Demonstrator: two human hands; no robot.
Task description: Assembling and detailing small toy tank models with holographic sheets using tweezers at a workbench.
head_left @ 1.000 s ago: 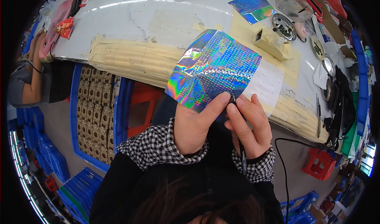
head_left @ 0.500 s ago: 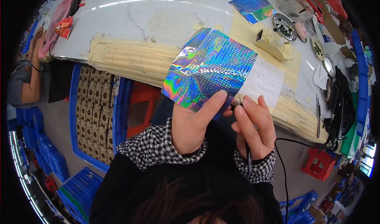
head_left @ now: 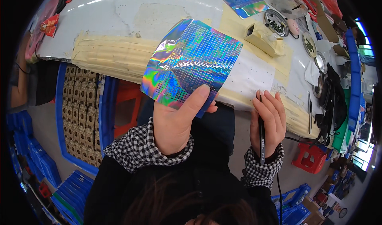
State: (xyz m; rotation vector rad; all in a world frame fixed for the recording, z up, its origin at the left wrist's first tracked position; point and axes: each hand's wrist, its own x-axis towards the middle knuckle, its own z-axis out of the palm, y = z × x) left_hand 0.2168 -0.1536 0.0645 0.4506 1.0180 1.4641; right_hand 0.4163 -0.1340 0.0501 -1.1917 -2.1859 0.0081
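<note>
My left hand grips a shiny holographic sheet by its lower edge, thumb on top. Rows of small marks cover the sheet, and it is held up over the table's front edge. At the right, my right hand is closed around slim black tweezers, which lie upright along the fingers with the tip near the fingertips. Just beyond those fingertips a white paper with tiny dark dots lies on the table, its left part hidden behind the sheet.
A second holographic sheet lies farther back. Right of it are a taped yellowish block, a round dish of dark bits and more dishes. Below left stands a blue crate of patterned parts; a red stool is at the right.
My right hand has drawn away from the holographic sheet to the right, over to the white paper's near edge. The sheet stays in my left hand. The whole view has shifted.
</note>
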